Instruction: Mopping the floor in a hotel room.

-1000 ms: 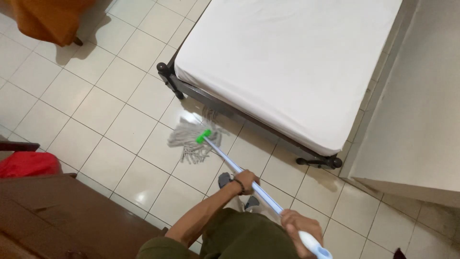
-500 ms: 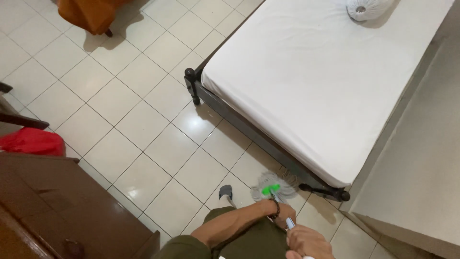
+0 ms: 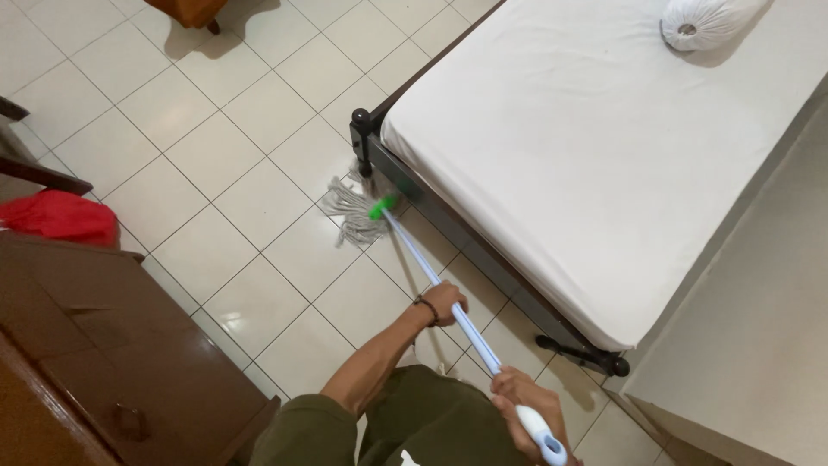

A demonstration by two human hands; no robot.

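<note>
A: Starting with the biggest thing, the bed (image 3: 604, 164) fills the upper right, a white sheet pulled flat over a dark frame, with a tied white bundle (image 3: 703, 22) near its far end.

B: And the floor (image 3: 216, 155)?

A: Pale square tiles, glossy enough to look slick where they catch the light. A dark wooden cabinet (image 3: 112, 362) sits at the lower left, with a red cloth heap (image 3: 60, 216) just beyond it.

B: Where is the mop?

A: The mop (image 3: 431, 276) runs diagonally from the person's lap toward the bed corner. Its stringy grey head (image 3: 349, 211) lies spread on the tiles just beside the bed's corner post, below a green collar (image 3: 379, 207).

B: How are the hands placed?

A: The left hand (image 3: 444, 302) is wrapped around the pale blue shaft about midway, a dark band at the wrist. The right hand (image 3: 526, 410) is closed around the shaft near the top, just below the end cap. Both have a full closed grip on the shaft, well apart from each other.

B: How would it handle?

A: I judge the shaft stiff, thin and light, and smooth enough to turn in a loose palm. The head looks soft and floppy; if wet, it would drag heavily. Holding it at two spaced points, as here, seems the sensible way to steer the far end.
</note>
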